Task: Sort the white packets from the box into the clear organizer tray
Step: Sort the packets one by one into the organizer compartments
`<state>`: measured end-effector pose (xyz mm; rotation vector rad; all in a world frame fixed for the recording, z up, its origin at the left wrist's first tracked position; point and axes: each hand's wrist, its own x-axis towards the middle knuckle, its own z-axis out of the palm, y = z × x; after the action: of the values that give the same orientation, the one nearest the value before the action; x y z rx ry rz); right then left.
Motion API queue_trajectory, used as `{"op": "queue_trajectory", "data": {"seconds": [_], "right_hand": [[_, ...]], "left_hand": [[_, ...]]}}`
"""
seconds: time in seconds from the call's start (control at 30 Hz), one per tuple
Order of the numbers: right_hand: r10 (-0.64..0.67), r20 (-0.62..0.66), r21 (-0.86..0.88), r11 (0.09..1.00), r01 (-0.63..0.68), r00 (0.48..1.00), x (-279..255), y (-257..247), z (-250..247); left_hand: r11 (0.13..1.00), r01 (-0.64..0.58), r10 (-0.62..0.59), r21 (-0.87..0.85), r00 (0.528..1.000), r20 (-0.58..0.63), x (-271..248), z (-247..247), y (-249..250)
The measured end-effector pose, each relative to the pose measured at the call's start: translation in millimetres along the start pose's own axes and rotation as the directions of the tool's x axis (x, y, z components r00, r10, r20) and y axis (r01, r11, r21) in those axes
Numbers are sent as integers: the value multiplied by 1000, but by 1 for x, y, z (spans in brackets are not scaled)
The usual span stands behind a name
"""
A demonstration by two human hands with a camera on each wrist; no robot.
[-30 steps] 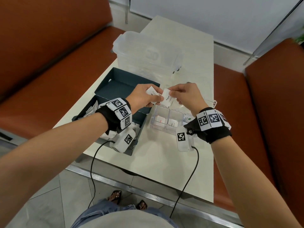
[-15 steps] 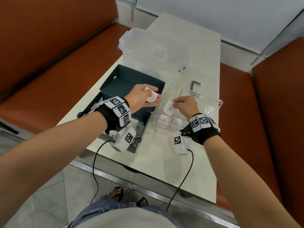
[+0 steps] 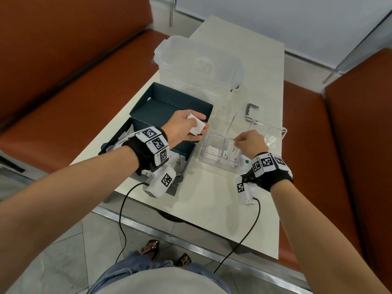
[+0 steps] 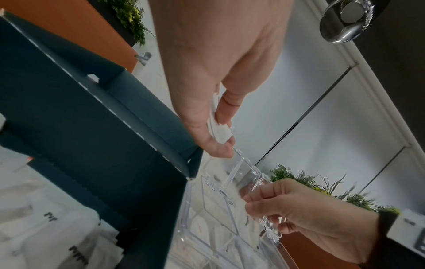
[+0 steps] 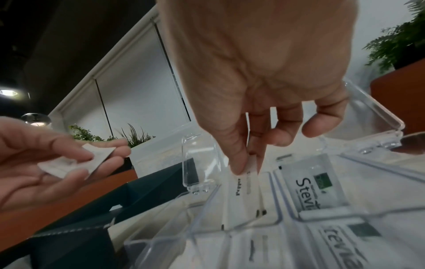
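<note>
Pinching a white packet (image 5: pixel 247 183) by its top edge, the right hand (image 3: pixel 250 143) is hanging over the clear organizer tray (image 3: pixel 204 160), thumb and forefinger clamped on the paper while the other fingers (image 5: pixel 322 127) are curling loosely behind. The packet is standing nearly upright, its long axis running top to bottom, lower end dipping into a middle compartment of the tray; the printed word on it is running down its length. Flat packets are already lying in neighbouring compartments, among them one marked Stevia (image 5: pixel 312 183) in the compartment just to the right, face up.

The left hand (image 3: pixel 184 129) is hovering above the dark blue box (image 3: pixel 165 102), palm turned up, with its fingers (image 4: pixel 220 147) and thumb bent around a small stack of white packets (image 3: pixel 196 126). Those packets are lying roughly flat across the palm, their long axis pointing towards the tray. More packets (image 4: pixel 57 236) are lying heaped in the near half of the box, beneath the left wrist.

The box and the tray are sitting side by side on the pale worktop (image 3: pixel 212 198), close together. The tray's clear lids (image 3: pixel 273 132) are standing open at its far side. A large clear plastic container (image 3: pixel 199 66) is standing on the worktop beyond the box.
</note>
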<state>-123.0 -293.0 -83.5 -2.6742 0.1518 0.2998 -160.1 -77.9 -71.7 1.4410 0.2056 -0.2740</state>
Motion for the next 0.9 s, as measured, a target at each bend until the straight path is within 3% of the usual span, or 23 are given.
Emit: {"op": "queue_trajectory", "data": {"seconds": [0.1, 0.3, 0.53, 0.7, 0.9], "right_hand": [[-21, 19, -55, 998, 22, 1000, -2, -1, 11], [-104, 10, -357, 929, 100, 995, 1, 7, 27], [-143, 79, -506, 847, 163, 987, 3, 14, 33], [-156, 87, -452, 874, 178, 984, -2, 15, 29], [-315, -146, -183, 940, 287, 938, -18, -9, -7]], "left_hand": [[1000, 0, 0, -1, 1000, 11, -2, 4, 3], [1000, -15, 15, -7, 999, 30, -4, 10, 9], [999, 16, -16, -32, 1000, 22, -5, 11, 10], [997, 38, -34, -60, 997, 76, -8, 14, 15], [1000, -13, 15, -22, 996, 89, -7, 14, 19]]}}
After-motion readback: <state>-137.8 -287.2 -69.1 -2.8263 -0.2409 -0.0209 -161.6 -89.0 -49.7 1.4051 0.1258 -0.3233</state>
